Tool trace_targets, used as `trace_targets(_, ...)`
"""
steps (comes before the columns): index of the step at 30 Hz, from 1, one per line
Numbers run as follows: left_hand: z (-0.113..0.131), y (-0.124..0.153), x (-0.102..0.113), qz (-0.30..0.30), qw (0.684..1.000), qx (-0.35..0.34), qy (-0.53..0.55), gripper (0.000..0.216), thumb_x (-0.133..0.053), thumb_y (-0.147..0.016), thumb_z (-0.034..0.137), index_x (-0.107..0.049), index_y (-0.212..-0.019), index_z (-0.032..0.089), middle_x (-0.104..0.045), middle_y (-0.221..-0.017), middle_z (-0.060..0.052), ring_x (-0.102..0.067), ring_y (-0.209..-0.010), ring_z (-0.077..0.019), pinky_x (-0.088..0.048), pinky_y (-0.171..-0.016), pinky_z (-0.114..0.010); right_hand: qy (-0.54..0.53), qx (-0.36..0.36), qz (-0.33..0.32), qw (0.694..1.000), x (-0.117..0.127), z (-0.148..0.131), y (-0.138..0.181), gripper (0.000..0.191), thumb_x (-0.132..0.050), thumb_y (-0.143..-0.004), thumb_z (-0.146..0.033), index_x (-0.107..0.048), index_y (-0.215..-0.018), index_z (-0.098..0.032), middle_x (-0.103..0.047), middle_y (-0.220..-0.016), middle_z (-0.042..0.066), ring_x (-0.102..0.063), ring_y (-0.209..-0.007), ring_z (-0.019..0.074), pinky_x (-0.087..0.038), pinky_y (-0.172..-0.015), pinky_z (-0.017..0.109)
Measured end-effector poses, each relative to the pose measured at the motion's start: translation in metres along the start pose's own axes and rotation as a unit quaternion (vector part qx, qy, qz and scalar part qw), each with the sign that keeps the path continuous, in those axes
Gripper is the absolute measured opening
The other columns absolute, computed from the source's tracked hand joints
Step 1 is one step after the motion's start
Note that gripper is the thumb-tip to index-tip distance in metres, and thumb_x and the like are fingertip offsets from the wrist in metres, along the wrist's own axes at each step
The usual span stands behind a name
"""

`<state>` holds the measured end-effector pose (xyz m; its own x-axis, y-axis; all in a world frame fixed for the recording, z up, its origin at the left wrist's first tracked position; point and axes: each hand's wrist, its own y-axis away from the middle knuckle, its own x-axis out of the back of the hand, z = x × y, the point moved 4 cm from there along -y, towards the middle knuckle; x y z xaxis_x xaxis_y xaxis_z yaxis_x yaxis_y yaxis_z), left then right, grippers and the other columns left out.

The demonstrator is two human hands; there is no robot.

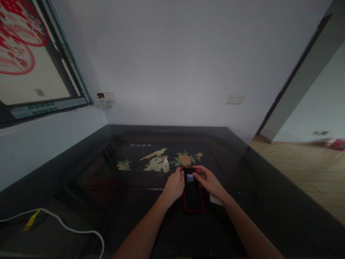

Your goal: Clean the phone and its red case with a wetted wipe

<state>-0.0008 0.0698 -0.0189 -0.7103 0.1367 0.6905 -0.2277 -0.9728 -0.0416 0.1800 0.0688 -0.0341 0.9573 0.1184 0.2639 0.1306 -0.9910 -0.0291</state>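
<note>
A phone in a red case point(193, 196) lies flat on the dark glass-topped table point(151, 219), its screen lit with white digits at the top. My left hand point(174, 185) rests against the phone's left edge, fingers curled onto its upper left corner. My right hand point(208, 181) holds the upper right edge, fingers bent over the top. A small clear dropper bottle with a white cap point(166, 165) stands upright just beyond my left hand, untouched.
A white cloth or paper point(215, 199) lies partly under my right wrist. A white cable with a yellow tag point(64, 226) runs over the table's near left. Window at left, wall sockets point(235, 99) behind, open doorway with wooden floor point(304, 169) at right.
</note>
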Motion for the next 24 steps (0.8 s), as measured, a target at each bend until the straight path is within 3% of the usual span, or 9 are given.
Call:
trace_targets(9, -0.004, -0.003, 0.008, 0.036, 0.999, 0.000, -0.028, 0.041, -0.030, -0.106, 0.044, -0.064, -0.100, 0.022, -0.074, -0.094, -0.009, -0.071, -0.088, -0.0232, -0.045, -0.075, -0.028, -0.029, 0.008, 0.014, 0.999, 0.003, -0.005, 0.001, 0.037, -0.065, -0.088, -0.052, -0.066, -0.109, -0.022, -0.071, -0.099, 0.006, -0.070, -0.080, 0.0214, -0.060, -0.057, 0.031)
trace_targets(18, -0.007, -0.002, 0.004, 0.017, 0.999, 0.023, -0.025, 0.039, -0.037, -0.104, 0.046, -0.067, -0.107, 0.022, -0.075, -0.101, -0.011, -0.071, -0.096, -0.0244, -0.047, -0.083, -0.030, -0.010, -0.005, 0.027, 1.000, 0.004, 0.003, -0.001, 0.032, -0.066, -0.087, -0.047, -0.070, -0.107, -0.021, -0.072, -0.096, 0.006, -0.070, -0.074, 0.0196, -0.061, -0.054, 0.030)
trace_targets(24, -0.005, 0.001, -0.001, 0.004, 1.000, 0.020, -0.021, 0.033, -0.045, -0.101, 0.042, -0.059, -0.122, 0.021, -0.074, -0.106, -0.011, -0.071, -0.096, -0.0239, -0.047, -0.085, -0.031, 0.017, -0.011, 0.050, 0.999, 0.006, 0.016, -0.005, 0.031, -0.069, -0.086, -0.044, -0.075, -0.105, -0.021, -0.073, -0.083, 0.005, -0.069, -0.067, 0.0198, -0.060, -0.049, 0.029)
